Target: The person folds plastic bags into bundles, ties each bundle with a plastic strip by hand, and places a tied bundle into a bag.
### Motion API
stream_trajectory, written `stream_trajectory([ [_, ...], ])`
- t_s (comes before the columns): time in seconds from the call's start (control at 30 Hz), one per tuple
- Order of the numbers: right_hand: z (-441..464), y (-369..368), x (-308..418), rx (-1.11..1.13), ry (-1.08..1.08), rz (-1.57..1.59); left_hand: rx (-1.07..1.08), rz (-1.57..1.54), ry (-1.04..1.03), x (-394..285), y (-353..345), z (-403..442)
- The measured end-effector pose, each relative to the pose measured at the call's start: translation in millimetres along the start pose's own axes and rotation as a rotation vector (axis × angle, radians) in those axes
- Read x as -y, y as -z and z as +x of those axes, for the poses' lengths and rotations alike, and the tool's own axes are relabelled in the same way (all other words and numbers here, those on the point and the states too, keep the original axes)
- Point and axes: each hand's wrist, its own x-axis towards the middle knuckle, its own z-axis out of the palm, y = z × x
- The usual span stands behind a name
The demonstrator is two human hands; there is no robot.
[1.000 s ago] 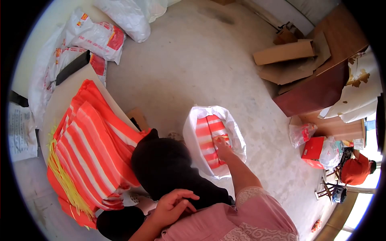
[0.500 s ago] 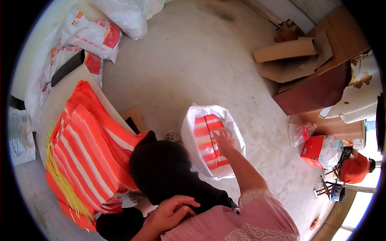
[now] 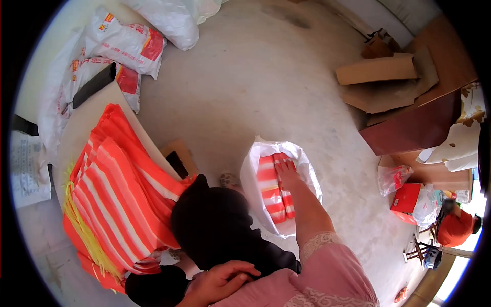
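The right hand (image 3: 288,173) is now reaching farther up the striped cloth bundles (image 3: 268,187) inside the white sack (image 3: 249,178), fingers spreading without grasping, apparently pressing them down, while the left hand (image 3: 225,279) is resting loosely curled, seemingly empty

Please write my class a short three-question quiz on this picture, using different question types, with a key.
1. Fill in: The person's bare ____ hand reaches into the open white plastic-looking sack.
2. Multiple choice: What pattern does the red-and-white fabric inside the sack show?
A. Dots
B. Stripes
C. Flowers
3. True or false: Long, thin yellow strands lie along one edge of the orange-red and white fabric pile.

Key: 1. right hand; 2. B; 3. True.
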Motion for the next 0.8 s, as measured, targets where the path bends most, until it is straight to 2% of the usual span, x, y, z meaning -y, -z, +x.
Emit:
stream_trajectory([
  [0.1,1,1,-2,0.021,0.006,0.013,0.011,0.065,0.048,-9,-2,1],
  [0.23,-9,9,5,-0.003,0.021,-0.013,-0.002,0.047,0.006,-6,-6,1],
  [0.33,-17,-2,2,-0.162,0.082,-0.082,-0.011,0.053,0.028,-4,-5,0],
  [0.43,-29,-12,2,-0.286,0.114,-0.02,-0.039,0.0,0.024,2,-8,-2],
  [0.47,-32,-14,2,-0.389,0.148,0.008,-0.061,-0.035,0.025,1,-11,-2],
  [0.5,-37,-13,4,-0.381,0.139,0.088,-0.087,-0.071,0.026,1,-13,-2],
  [0.6,-59,13,27,-0.331,0.15,0.266,-0.009,0.051,-0.088,10,-6,-1],
  [0.7,-81,50,53,-0.313,0.187,0.322,-0.03,0.061,-0.022,-1,-8,-4],
  [0.8,-83,71,71,-0.475,0.306,0.396,-0.027,0.024,-0.065,3,-9,-11],
])
